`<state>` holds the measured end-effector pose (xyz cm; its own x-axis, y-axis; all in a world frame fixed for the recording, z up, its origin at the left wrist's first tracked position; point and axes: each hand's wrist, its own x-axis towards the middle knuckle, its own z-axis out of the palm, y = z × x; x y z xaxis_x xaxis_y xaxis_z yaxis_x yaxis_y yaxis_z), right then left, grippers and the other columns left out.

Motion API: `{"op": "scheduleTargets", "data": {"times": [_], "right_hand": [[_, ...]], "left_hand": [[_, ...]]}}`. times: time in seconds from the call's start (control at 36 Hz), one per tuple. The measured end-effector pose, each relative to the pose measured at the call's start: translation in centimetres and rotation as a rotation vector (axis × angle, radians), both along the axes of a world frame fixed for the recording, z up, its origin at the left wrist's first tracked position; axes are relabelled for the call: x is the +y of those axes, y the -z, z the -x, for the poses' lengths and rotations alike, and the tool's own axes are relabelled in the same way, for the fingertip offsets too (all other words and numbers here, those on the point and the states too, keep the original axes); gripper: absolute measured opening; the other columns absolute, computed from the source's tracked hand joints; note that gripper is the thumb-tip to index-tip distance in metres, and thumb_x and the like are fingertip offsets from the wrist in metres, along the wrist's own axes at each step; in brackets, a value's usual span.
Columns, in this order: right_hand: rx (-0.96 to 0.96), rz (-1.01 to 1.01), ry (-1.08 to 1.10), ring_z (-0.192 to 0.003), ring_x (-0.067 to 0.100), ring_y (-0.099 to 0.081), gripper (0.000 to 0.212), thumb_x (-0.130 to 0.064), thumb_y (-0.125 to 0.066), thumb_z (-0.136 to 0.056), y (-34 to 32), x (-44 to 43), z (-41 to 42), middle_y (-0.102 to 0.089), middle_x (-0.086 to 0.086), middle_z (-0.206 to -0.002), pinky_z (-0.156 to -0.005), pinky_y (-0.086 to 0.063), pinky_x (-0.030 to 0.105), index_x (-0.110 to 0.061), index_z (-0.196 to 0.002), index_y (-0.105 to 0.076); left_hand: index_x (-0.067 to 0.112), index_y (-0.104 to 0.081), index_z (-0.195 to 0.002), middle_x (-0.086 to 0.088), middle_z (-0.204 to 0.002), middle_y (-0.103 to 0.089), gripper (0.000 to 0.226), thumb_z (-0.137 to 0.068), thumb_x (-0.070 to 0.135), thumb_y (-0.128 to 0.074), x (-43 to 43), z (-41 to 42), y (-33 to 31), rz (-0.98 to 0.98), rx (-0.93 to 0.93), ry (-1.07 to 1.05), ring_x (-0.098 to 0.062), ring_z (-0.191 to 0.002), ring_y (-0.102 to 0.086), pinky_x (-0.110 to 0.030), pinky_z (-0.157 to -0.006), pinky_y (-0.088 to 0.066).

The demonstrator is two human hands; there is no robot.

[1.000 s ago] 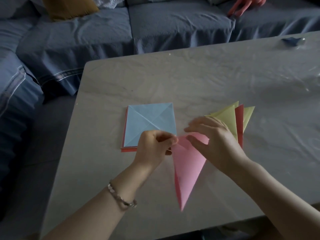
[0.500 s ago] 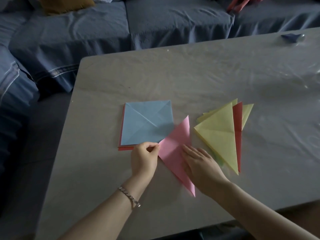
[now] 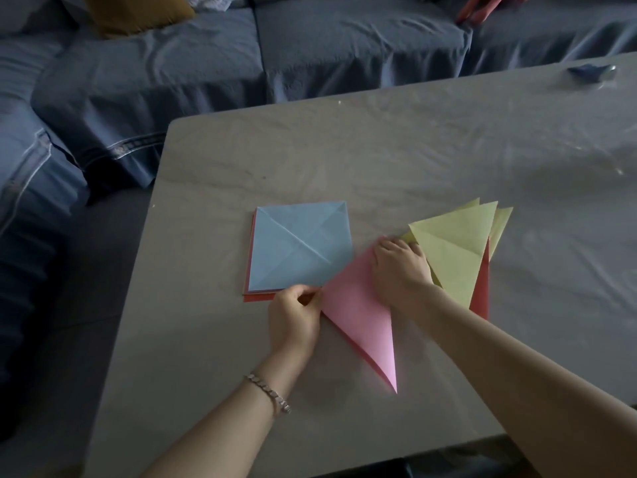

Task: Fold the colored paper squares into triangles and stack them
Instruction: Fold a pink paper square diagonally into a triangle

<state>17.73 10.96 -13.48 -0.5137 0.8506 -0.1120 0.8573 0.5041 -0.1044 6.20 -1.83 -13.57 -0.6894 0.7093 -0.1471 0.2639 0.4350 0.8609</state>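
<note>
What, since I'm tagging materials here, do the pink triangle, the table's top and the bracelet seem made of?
Pink triangle: thin matte paper, judging by its sharp crease and fine tip. Table: a pale top apparently under clear glossy film, given the wrinkles and glints; the base material is unclear. Bracelet: probably metal, with shiny flat links.

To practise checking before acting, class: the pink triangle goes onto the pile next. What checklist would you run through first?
1. Is the pink triangle fully folded: ok.
2. Does the left hand pinch its corner: ok.
3. Does the right hand press it flat: ok.
4. Do its edges match: cannot tell.
5. Is the pile squared up: not ok, fanned out.
6. Is the blue square ready for folding: ok.
</note>
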Motion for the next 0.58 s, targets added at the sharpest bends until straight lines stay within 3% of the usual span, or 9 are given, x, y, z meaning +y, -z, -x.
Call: {"op": "scheduleTargets", "data": {"times": [0.06, 0.19, 0.25, 0.33, 0.39, 0.44, 0.53, 0.58], "right_hand": [[-0.001, -0.011, -0.022, -0.137, 0.016, -0.024, 0.033, -0.019, -0.034, -0.096, -0.1, 0.4, -0.4, -0.044, -0.002, -0.139, -0.106, -0.021, 0.033, -0.014, -0.124, -0.050], [0.042, -0.011, -0.100, -0.142, 0.015, -0.011, 0.044, -0.025, -0.030, -0.099, 0.3, -0.2, -1.8, -0.027, -0.002, -0.151, -0.109, -0.014, 0.031, -0.013, -0.141, -0.032], [0.069, -0.030, -0.156, -0.142, 0.015, -0.011, 0.045, -0.028, -0.032, -0.099, 0.7, -1.0, -2.7, -0.028, -0.001, -0.150, -0.109, -0.013, 0.029, -0.013, -0.141, -0.034], [0.141, -0.031, -0.201, -0.140, 0.020, -0.024, 0.043, -0.030, -0.034, -0.097, 1.0, -2.3, -4.1, -0.041, 0.003, -0.143, -0.110, -0.019, 0.031, -0.010, -0.133, -0.047], [0.184, -0.074, -0.241, -0.128, 0.027, -0.045, 0.047, -0.035, -0.033, -0.092, 1.3, -3.3, -5.3, -0.058, 0.007, -0.128, -0.101, -0.037, 0.038, -0.008, -0.118, -0.061], [0.192, -0.084, -0.282, -0.120, 0.027, -0.053, 0.053, -0.040, -0.027, -0.093, 1.4, -4.5, -6.5, -0.063, 0.005, -0.121, -0.092, -0.045, 0.040, -0.009, -0.113, -0.065], [0.204, -0.069, -0.341, -0.119, 0.021, -0.054, 0.064, -0.043, -0.010, -0.099, 1.3, -6.3, -8.0, -0.061, 0.002, -0.124, -0.095, -0.043, 0.040, -0.013, -0.114, -0.065], [0.207, -0.054, -0.387, -0.117, 0.019, -0.056, 0.062, -0.043, -0.011, -0.099, 1.3, -7.1, -8.7, -0.061, 0.001, -0.123, -0.097, -0.040, 0.040, -0.015, -0.114, -0.066]], "left_hand": [[0.009, -0.072, -0.080, -0.006, -0.068, -0.069, 0.010, -0.080, 0.018, -0.067, 0.0, -0.1, 0.0, -0.002, -0.003, -0.006, -0.011, -0.058, -0.056, -0.021, -0.057, -0.038], [0.008, -0.073, -0.079, 0.000, -0.071, -0.069, 0.008, -0.080, 0.015, -0.068, 0.1, -0.2, -0.1, -0.007, 0.000, -0.028, -0.010, -0.064, -0.060, -0.021, -0.063, -0.042], [0.009, -0.073, -0.079, 0.003, -0.071, -0.067, 0.010, -0.080, 0.017, -0.069, 0.1, -0.2, -0.1, -0.011, 0.004, -0.033, -0.010, -0.069, -0.062, -0.021, -0.067, -0.044], [0.009, -0.073, -0.081, 0.005, -0.072, -0.066, 0.009, -0.081, 0.017, -0.068, 0.2, -0.2, 0.1, -0.004, 0.019, -0.036, -0.011, -0.072, -0.063, -0.021, -0.070, -0.045], [0.009, -0.073, -0.080, 0.004, -0.072, -0.067, 0.008, -0.081, 0.015, -0.068, 0.2, -0.1, 0.2, 0.001, 0.010, -0.039, -0.015, -0.071, -0.064, -0.024, -0.070, -0.049], [0.010, -0.072, -0.078, -0.001, -0.073, -0.070, 0.007, -0.080, 0.015, -0.068, 0.2, 0.0, 0.2, 0.011, 0.004, -0.038, -0.019, -0.068, -0.065, -0.027, -0.070, -0.051], [0.012, -0.071, -0.076, 0.001, -0.070, -0.068, 0.006, -0.080, 0.015, -0.069, 0.2, 0.0, 0.3, 0.013, -0.011, -0.037, -0.020, -0.066, -0.064, -0.028, -0.069, -0.052], [0.014, -0.070, -0.075, 0.004, -0.067, -0.066, 0.007, -0.081, 0.015, -0.068, 0.2, 0.0, 0.1, 0.017, -0.016, -0.036, -0.020, -0.065, -0.064, -0.028, -0.068, -0.051]]}}
